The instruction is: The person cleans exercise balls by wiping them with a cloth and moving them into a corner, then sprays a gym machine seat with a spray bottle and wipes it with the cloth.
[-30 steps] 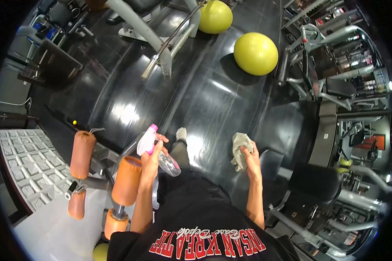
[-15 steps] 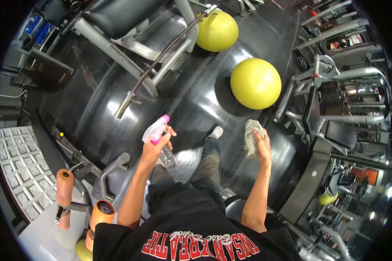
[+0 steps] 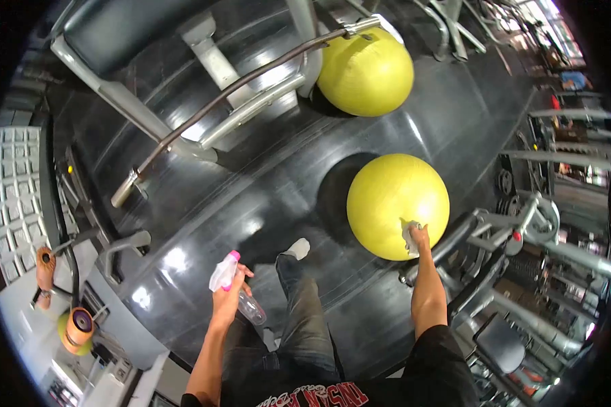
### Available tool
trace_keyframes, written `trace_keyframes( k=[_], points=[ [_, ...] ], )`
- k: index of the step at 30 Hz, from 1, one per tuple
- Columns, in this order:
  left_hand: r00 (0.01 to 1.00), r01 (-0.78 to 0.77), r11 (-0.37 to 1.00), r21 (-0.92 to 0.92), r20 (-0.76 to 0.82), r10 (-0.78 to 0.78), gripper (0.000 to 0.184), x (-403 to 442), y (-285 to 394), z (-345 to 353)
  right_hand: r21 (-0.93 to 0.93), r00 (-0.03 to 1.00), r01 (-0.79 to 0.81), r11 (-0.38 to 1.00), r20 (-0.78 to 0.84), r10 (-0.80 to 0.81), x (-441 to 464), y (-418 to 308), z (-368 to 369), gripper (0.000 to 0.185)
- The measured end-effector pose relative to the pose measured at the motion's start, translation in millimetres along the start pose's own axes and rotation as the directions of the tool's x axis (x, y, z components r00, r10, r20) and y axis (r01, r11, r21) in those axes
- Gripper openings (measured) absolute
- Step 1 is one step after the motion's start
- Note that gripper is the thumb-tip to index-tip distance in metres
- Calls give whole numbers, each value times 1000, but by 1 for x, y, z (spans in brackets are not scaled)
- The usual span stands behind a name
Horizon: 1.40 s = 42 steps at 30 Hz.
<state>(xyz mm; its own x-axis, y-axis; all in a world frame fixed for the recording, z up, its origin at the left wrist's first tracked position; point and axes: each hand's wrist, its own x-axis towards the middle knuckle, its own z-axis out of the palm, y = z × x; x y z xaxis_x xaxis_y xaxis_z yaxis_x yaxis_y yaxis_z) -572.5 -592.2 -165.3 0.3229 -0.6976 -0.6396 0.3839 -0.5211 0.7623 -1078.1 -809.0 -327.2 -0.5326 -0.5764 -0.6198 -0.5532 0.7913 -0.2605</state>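
"Spray bottle, clear-bodied, with a pink and white trigger head: where do you see it?"

"Left of centre, above the black floor, in the person's left hand. The hand is wrapped around it just below the trigger head, and the clear body slants down to the right beneath the fingers."

"So that grip is closed?"

"Yes, closed around the bottle (whether a finger sits on the trigger itself is too small to tell)."

"And the right hand?"

"Reaching forward on the right, with a crumpled pale cloth bunched in the fingers. That grip is narrow, gathered on the fabric. The cloth shows against the near side of a yellow exercise ball; it looks to be touching, but how hard it presses I cannot tell."

"What stands around them?"

"A second yellow ball sits farther off at the top, partly behind a long metal bar. The bar slants down to the left, in front of a black padded bench. One white-socked foot shows between the hands, left of the nearer ball. An orange roller pad is at lower left, and a black seat pad at lower right."
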Motion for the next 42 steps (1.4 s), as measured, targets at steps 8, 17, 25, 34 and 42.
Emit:
trace_keyframes(
  k=[8, 17, 25, 34, 42],
  points=[
    [986, 82, 996, 14, -145, -80, 24, -19, -42, 24, -415, 910, 322, 851, 382, -158, -110, -56, 129, 83],
    [950, 133, 984, -119, -267, -160, 24, -56, -104, 7, -416, 843, 356, 836, -242, -480, 119, 78, 72, 86],
    [965, 6, 961, -276, -251, -78, 29, -60, -143, 28, -400, 612, 786, 472, 395, -685, -108, -43, 138, 56],
    [886, 172, 984, -51, -428, -177, 44, 72, -227, 53, -390, 689, 723, 570, 347, -636, -138, -95, 204, 52],
    [645, 102, 993, -66, -755, -117, 50, 39, -304, 34, -61, 630, 760, 647, 315, -710, -157, -43, 202, 49]
  ],
)
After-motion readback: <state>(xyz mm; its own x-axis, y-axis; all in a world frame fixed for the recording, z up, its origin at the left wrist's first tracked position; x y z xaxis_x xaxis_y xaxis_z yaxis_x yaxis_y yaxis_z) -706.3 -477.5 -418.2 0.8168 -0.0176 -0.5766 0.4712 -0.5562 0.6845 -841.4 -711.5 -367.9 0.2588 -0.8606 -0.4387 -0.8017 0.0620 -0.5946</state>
